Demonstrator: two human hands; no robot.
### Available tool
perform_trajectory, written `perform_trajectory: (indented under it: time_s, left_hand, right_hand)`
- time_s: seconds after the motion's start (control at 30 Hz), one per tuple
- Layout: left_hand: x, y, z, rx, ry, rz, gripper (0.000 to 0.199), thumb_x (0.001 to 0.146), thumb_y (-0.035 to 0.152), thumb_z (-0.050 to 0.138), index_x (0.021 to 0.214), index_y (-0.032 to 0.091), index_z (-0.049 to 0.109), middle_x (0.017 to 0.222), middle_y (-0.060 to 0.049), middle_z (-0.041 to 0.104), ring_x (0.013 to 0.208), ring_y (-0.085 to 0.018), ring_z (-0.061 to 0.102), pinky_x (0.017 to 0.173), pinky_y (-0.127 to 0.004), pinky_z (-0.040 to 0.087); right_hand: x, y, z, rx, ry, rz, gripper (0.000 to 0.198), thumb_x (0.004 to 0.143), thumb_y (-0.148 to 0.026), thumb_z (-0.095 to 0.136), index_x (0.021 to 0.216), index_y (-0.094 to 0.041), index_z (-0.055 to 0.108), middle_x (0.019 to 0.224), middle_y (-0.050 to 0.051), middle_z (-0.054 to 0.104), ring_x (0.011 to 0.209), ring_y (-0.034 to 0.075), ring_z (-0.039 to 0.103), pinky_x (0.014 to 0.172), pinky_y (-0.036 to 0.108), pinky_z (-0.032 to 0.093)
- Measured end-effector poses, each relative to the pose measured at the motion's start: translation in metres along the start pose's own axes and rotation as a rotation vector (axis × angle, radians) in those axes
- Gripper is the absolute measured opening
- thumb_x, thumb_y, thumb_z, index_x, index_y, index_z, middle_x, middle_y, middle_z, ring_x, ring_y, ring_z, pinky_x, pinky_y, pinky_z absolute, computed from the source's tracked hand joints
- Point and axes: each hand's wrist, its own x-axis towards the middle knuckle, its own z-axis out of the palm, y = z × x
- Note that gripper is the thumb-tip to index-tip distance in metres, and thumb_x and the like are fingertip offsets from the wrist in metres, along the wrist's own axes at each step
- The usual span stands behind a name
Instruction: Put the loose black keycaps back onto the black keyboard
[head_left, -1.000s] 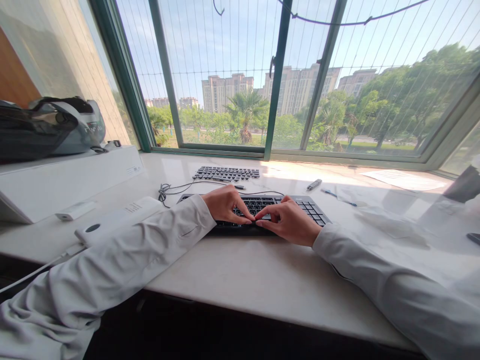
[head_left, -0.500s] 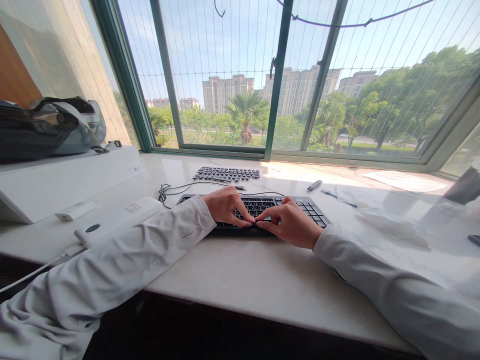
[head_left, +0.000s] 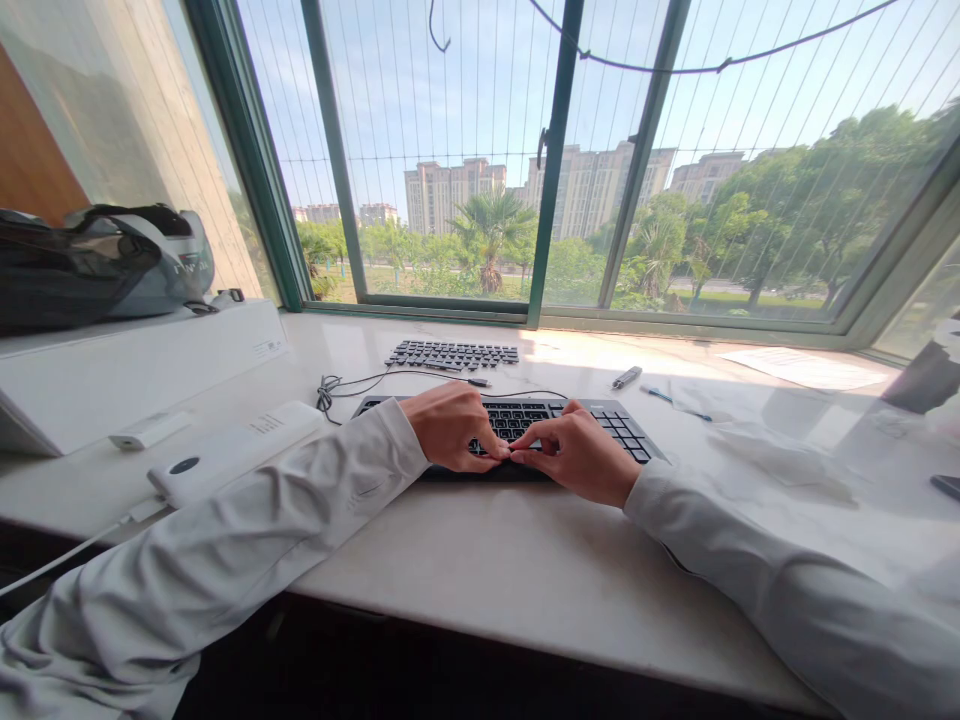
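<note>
A black keyboard (head_left: 525, 420) lies on the white counter in front of me; many of its key positions in the middle show no keycaps, while the number pad at the right has its keys. My left hand (head_left: 454, 428) reaches over the keyboard's near edge, fingers pinched together. From the other side my right hand (head_left: 581, 452) meets it, thumb and forefinger pinched, the fingertips of both hands almost touching. Whatever lies between the fingertips is too small to make out. Behind the keyboard, loose black keycaps (head_left: 452, 354) are laid out in rows.
A black cable (head_left: 327, 392) coils left of the keyboard. White power strip (head_left: 240, 450), white box (head_left: 142, 370) and a dark bag (head_left: 105, 265) stand at left. To the right lie a small grey tool (head_left: 627, 377), a thin blue brush-like stick (head_left: 679, 402), clear plastic (head_left: 787, 455) and paper (head_left: 806, 367).
The view has tilted slightly, so the scene sits a little lower. Both hands stay pinched over the same part of the keyboard, with only small shifts of the fingers.
</note>
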Motion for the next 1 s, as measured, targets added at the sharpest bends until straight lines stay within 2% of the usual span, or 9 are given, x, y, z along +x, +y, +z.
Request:
perform_trajectory:
  time_s: [0.17, 0.3, 0.47, 0.7, 0.8, 1.0]
  left_hand:
    - [0.000, 0.007, 0.000, 0.061, -0.013, -0.045, 0.021, 0.076, 0.030, 0.055, 0.078, 0.031, 0.076, 0.062, -0.001, 0.071, 0.049, -0.011, 0.059, 0.044, -0.022, 0.032]
    - [0.002, 0.011, -0.002, 0.068, 0.017, -0.022, 0.026, 0.077, 0.028, 0.052, 0.061, 0.025, 0.073, 0.052, -0.002, 0.067, 0.040, -0.009, 0.050, 0.042, -0.024, 0.027]
    - [0.007, 0.018, -0.003, 0.164, -0.014, -0.030, 0.027, 0.073, 0.025, 0.054, 0.048, 0.022, 0.066, 0.045, -0.002, 0.062, 0.036, -0.008, 0.043, 0.040, -0.026, 0.021]
    - [0.002, 0.013, 0.001, 0.106, -0.006, -0.010, 0.027, 0.078, 0.027, 0.050, 0.063, 0.023, 0.072, 0.052, -0.002, 0.066, 0.046, -0.010, 0.055, 0.045, -0.022, 0.032]
    - [-0.001, 0.007, 0.003, 0.072, 0.011, -0.014, 0.027, 0.080, 0.028, 0.049, 0.069, 0.024, 0.073, 0.056, -0.001, 0.068, 0.050, -0.010, 0.058, 0.048, -0.021, 0.034]
    - [-0.007, -0.006, 0.007, 0.101, 0.114, -0.095, 0.027, 0.080, 0.029, 0.049, 0.068, 0.022, 0.073, 0.056, -0.002, 0.068, 0.051, -0.010, 0.057, 0.048, -0.021, 0.034]
  right_hand:
    - [-0.001, -0.003, -0.004, -0.036, -0.014, -0.045, 0.022, 0.084, -0.042, 0.059, 0.083, -0.027, 0.075, 0.055, -0.003, 0.064, 0.051, 0.009, 0.045, 0.080, 0.032, 0.030]
    - [-0.002, -0.007, -0.007, -0.084, -0.035, -0.113, 0.022, 0.086, -0.037, 0.056, 0.080, -0.025, 0.074, 0.057, -0.002, 0.065, 0.051, 0.009, 0.046, 0.079, 0.032, 0.029]
    - [-0.002, -0.010, -0.010, -0.171, -0.069, -0.224, 0.023, 0.087, -0.029, 0.053, 0.077, -0.022, 0.072, 0.059, -0.001, 0.065, 0.053, 0.009, 0.048, 0.077, 0.031, 0.028]
    - [-0.003, -0.011, -0.014, -0.292, -0.083, -0.284, 0.028, 0.089, -0.030, 0.048, 0.079, -0.022, 0.072, 0.056, 0.000, 0.063, 0.053, 0.008, 0.049, 0.077, 0.030, 0.027]
    - [-0.005, -0.010, -0.015, -0.300, -0.031, -0.296, 0.030, 0.091, -0.032, 0.045, 0.086, -0.024, 0.073, 0.055, 0.000, 0.063, 0.054, 0.009, 0.049, 0.077, 0.030, 0.027]
    - [-0.006, -0.007, -0.012, -0.272, -0.005, -0.357, 0.029, 0.090, -0.033, 0.047, 0.084, -0.027, 0.075, 0.051, 0.000, 0.061, 0.051, 0.009, 0.047, 0.074, 0.031, 0.028]
